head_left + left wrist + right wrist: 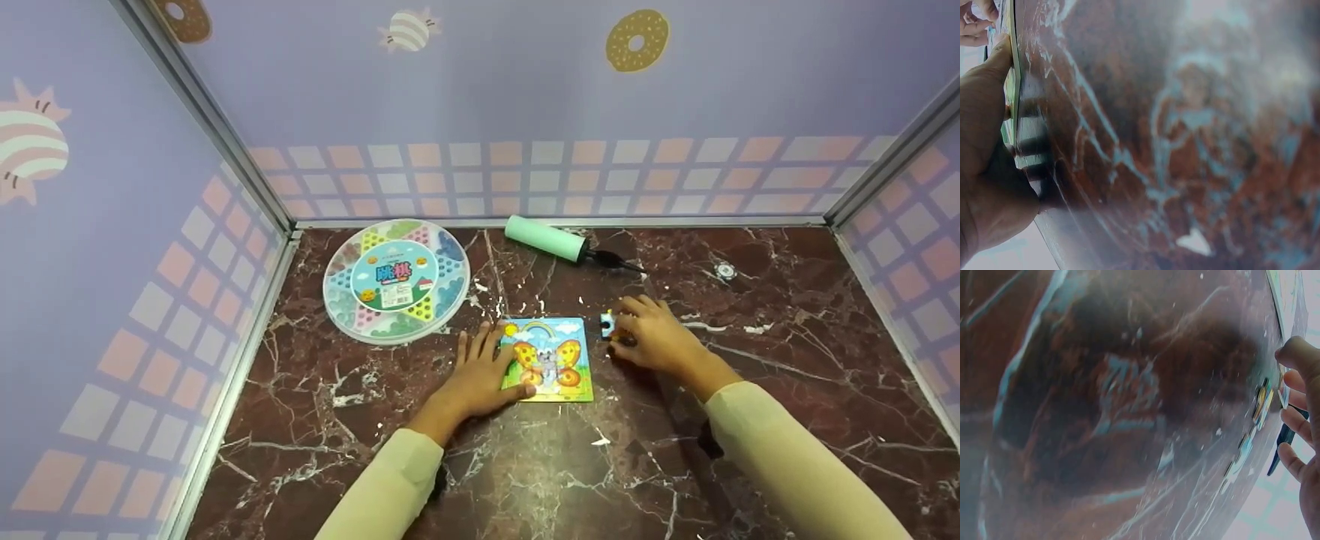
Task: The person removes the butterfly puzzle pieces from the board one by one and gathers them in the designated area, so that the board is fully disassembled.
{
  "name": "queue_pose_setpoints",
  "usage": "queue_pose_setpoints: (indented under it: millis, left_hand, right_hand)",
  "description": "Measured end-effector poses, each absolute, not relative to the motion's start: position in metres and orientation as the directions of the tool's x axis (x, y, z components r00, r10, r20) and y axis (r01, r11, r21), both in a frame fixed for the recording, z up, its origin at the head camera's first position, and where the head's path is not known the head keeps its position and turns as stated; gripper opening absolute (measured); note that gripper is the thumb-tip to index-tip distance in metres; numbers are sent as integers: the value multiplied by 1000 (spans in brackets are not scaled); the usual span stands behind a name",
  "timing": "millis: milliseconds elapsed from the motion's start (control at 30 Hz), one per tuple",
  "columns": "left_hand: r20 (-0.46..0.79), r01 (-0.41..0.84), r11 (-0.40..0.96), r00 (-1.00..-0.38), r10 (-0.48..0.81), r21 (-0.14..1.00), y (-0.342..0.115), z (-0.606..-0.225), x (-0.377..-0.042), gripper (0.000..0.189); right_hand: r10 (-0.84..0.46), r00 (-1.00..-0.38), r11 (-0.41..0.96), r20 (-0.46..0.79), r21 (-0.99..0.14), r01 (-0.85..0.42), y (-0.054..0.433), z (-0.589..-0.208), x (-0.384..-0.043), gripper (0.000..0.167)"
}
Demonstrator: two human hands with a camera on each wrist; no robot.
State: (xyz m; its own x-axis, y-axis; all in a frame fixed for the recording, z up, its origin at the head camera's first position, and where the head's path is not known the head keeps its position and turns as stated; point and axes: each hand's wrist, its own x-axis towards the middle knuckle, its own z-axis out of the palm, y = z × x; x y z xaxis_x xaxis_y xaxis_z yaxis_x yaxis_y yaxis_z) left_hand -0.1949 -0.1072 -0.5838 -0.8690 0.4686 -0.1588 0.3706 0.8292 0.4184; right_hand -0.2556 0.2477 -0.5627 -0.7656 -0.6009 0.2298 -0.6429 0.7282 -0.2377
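Observation:
A square picture puzzle board [551, 360] with a butterfly-winged mouse, rainbow and sun lies flat on the table. My left hand [480, 379] rests along its left side, fingers extended, the thumb on its front left part. In the left wrist view that thumb [999, 59] lies over the board's edge. Right of the board, my right hand [649, 334] reaches down over small jigsaw pieces. A blue-and-white puzzle piece [607, 325] shows beside its fingertips. The right wrist view has a pale puzzle piece [1283, 394] between thumb and fingers, with a yellow puzzle piece [1262, 404] on the table below.
A round Chinese checkers set [397, 281] sits at the back left. Near the back wall lie a mint-green hand pump [547, 238] with a black nozzle and, further right, a small round black-and-white object [724, 271]. Patterned walls [555, 176] enclose the marbled table [360, 457].

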Motion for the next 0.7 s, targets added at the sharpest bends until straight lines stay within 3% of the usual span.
queue_pose_setpoints:
  millis: [433,700]
  left_hand:
    - [-154,384,830,-866,476,405,-106,-581,-194,81]
    - [-146,384,829,-868,474,407,-107,-581,-194,76]
  right_hand:
    - [-531,-829,793,175,-243,-559,282,-562,-253,17]
    - [-549,-789,750,276,-255,-611,303,-565,-256,16]
